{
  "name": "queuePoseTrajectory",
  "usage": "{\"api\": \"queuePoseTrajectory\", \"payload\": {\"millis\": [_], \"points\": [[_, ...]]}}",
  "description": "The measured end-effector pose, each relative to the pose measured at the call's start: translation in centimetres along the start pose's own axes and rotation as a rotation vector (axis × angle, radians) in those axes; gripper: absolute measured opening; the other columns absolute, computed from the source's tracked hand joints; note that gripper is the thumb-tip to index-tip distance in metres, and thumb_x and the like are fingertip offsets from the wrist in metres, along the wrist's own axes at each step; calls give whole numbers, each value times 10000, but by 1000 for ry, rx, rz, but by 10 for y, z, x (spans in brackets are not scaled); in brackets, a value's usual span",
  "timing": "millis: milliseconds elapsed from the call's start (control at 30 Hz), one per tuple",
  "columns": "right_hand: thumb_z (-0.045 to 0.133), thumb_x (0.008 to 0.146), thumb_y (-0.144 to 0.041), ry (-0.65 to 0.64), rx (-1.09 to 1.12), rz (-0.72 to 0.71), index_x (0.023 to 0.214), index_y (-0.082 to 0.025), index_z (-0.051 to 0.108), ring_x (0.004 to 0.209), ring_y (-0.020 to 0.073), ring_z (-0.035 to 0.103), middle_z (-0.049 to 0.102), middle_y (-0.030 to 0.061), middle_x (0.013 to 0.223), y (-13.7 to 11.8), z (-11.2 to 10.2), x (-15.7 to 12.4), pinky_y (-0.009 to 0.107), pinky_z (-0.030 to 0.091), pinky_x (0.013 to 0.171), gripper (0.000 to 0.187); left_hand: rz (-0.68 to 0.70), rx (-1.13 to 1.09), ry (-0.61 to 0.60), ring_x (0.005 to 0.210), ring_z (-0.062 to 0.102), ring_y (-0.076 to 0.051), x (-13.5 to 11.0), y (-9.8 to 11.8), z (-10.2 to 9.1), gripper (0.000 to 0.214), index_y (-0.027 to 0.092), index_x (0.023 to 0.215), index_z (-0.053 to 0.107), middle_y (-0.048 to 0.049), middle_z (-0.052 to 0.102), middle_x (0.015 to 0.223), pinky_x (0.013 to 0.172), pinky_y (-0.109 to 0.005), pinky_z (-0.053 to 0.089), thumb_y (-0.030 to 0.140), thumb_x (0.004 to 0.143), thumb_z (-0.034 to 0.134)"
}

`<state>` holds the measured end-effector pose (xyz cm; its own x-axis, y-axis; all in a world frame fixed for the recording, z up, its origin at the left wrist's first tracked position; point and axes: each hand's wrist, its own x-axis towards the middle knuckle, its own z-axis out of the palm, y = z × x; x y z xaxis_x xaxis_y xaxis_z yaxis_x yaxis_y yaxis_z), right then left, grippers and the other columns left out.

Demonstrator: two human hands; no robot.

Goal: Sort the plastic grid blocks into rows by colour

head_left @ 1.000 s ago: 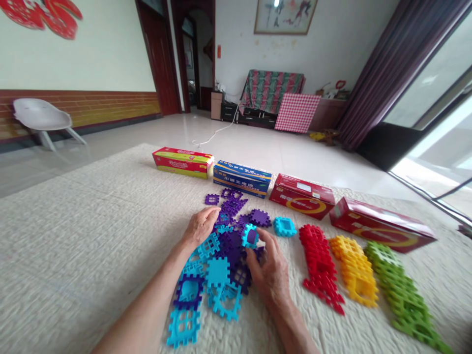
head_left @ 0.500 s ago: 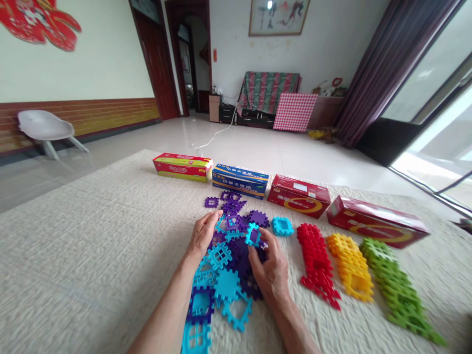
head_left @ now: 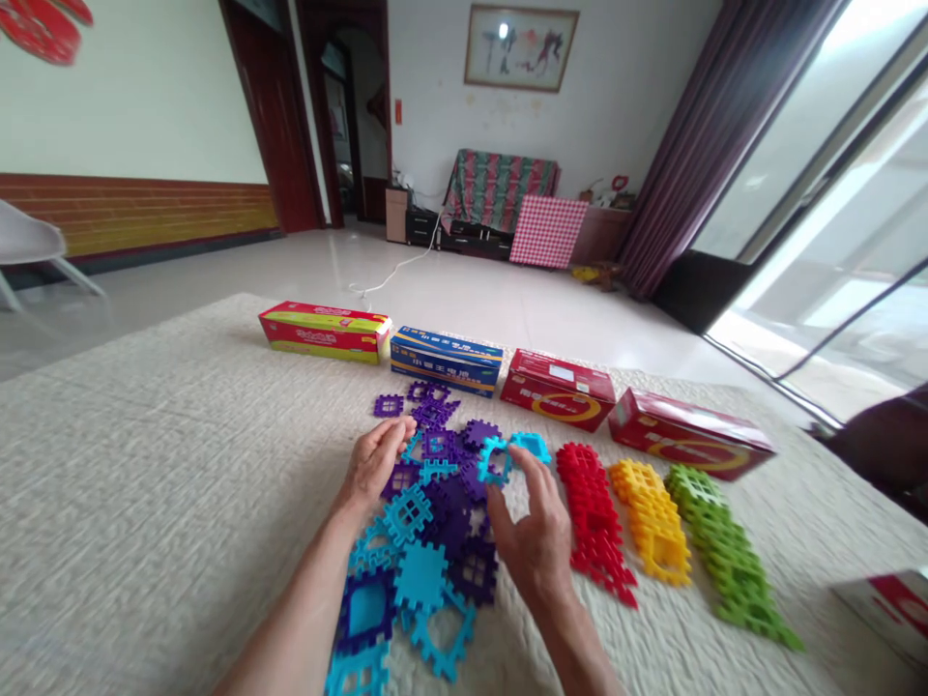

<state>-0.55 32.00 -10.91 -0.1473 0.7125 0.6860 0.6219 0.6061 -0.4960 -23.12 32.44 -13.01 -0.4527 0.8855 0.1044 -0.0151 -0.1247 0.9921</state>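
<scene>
A heap of purple and cyan interlocking plastic tiles (head_left: 427, 527) lies on the beige quilted mat (head_left: 166, 483) in front of me. My right hand (head_left: 533, 536) pinches a cyan tile (head_left: 493, 461) by its edge and holds it just above the heap, beside another cyan tile (head_left: 533, 445) lying flat. My left hand (head_left: 373, 464) rests with curled fingers on the left side of the heap, touching purple tiles; whether it grips one is hidden.
Rows of red tiles (head_left: 591, 517), yellow tiles (head_left: 649, 522) and green tiles (head_left: 725, 551) lie to the right. Several long cartons stand behind: a red-yellow one (head_left: 323, 332), a blue one (head_left: 446, 361) and two red ones (head_left: 558, 390). Another box corner (head_left: 888, 604) shows at far right.
My right hand has carried the cyan tile rightward, close to the lone cyan tile. My view has swung right. My left hand has stayed on the heap.
</scene>
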Motion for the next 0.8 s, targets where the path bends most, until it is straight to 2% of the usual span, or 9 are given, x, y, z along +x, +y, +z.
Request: {"api": "queuePoseTrajectory", "payload": {"millis": [67, 200, 300, 400, 467, 533, 667, 800], "points": [[556, 837, -264, 4, -128, 18, 1194, -152, 558, 1107, 285, 558, 629, 142, 1169, 12, -10, 14, 474, 466, 944, 374, 52, 123, -53, 1057, 639, -248, 0, -3, 0, 459, 171, 1037, 694, -111, 709, 1097, 917, -361, 479, 547, 810, 561], [571, 799, -241, -120, -319, 44, 1142, -145, 602, 1068, 307, 569, 658, 134, 1124, 39, -20, 37, 498, 444, 938, 357, 108, 270, -86, 1092, 626, -243, 1, -6, -1, 448, 189, 1091, 678, -93, 701, 1126, 972, -369, 455, 527, 851, 509], [573, 799, -247, -176, -373, 60, 1146, -154, 603, 1065, 308, 576, 664, 125, 1123, 52, -20, 45, 497, 445, 921, 361, 109, 286, -86, 1091, 627, -241, 1, -6, 0, 442, 184, 1091, 674, -92, 703, 1121, 975, -368, 455, 516, 856, 501], [576, 784, -247, -183, -397, 61, 1154, -160, 593, 1100, 336, 560, 631, 138, 1186, 54, -21, 45, 534, 436, 918, 380, 106, 260, -81, 1084, 631, -241, 1, -6, 0, 430, 181, 1084, 677, -91, 705, 1114, 970, -365, 459, 503, 847, 517], [574, 772, -239, -129, -342, 33, 1179, -159, 570, 1145, 343, 534, 577, 153, 1264, 46, -22, 42, 543, 431, 935, 415, 100, 228, -75, 1074, 635, -243, 1, -5, 1, 415, 181, 1074, 681, -91, 708, 1104, 960, -369, 466, 489, 843, 526], [550, 789, -220, -87, -215, -16, 1194, -175, 551, 1158, 306, 532, 553, 140, 1284, 32, -21, 36, 498, 442, 956, 407, 90, 198, -67, 1065, 638, -242, 1, -5, 1, 400, 177, 1063, 684, -93, 709, 1101, 946, -370, 474, 471, 845, 523], [489, 859, -168, -235, 63, -117, 1114, -233, 569, 1066, 208, 585, 617, 68, 1141, -3, -12, 18, 373, 486, 919, 275, 82, 177, -54, 1058, 641, -233, 1, -4, 1, 389, 171, 1060, 681, -94, 710, 1099, 918, -357, 491, 450, 854, 503], [492, 870, -158, -328, 228, -143, 1070, -226, 568, 1013, 196, 591, 621, 68, 1079, -22, -3, -2, 355, 498, 874, 224, 89, 180, -51, 1046, 646, -232, 0, -4, 2, 367, 179, 1045, 689, -89, 717, 1081, 917, -358, 491, 435, 848, 514]]}}
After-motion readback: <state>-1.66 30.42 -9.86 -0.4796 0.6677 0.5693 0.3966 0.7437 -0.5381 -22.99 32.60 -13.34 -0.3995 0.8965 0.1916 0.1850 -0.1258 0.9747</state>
